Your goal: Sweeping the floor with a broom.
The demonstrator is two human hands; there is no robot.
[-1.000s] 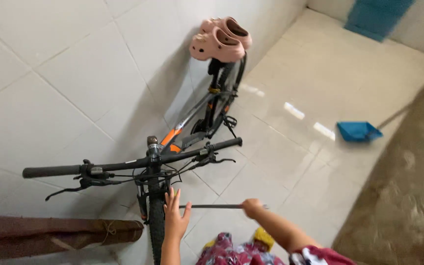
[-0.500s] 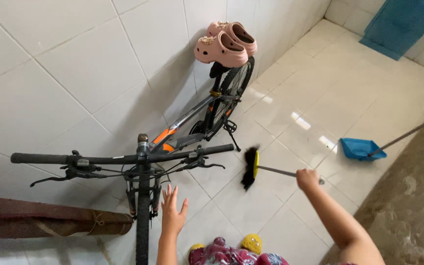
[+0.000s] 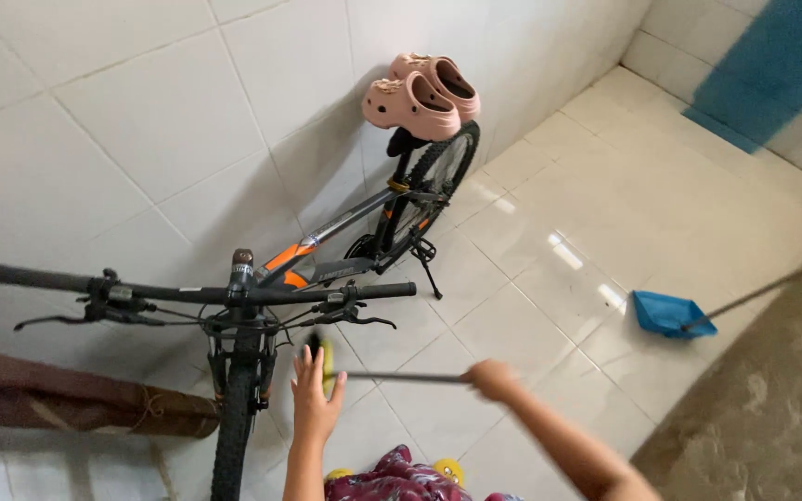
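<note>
While the right hand (image 3: 491,378) gripped the thin metal-handled broom (image 3: 392,377) low over the tiled floor (image 3: 549,306) | left hand (image 3: 313,397) spread open, empty, beside the black-and-orange bicycle (image 3: 252,306) | broom looked light, stiff; best held mid-handle.

Blurred yellow-headed broom (image 3: 392,376) beside bicycle wheel (image 3: 234,445)

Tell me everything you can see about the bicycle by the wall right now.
The bicycle stands upright along the white tiled wall, front wheel nearest the camera. Its frame looks grey and black with orange patches. A straight black handlebar carries brake levers and cables. A pair of pink clogs sits on the saddle, over the knobby rear tyre. A kickstand reaches the floor. The left hand is spread open beside the front tyre; whether it touches is unclear.
</note>
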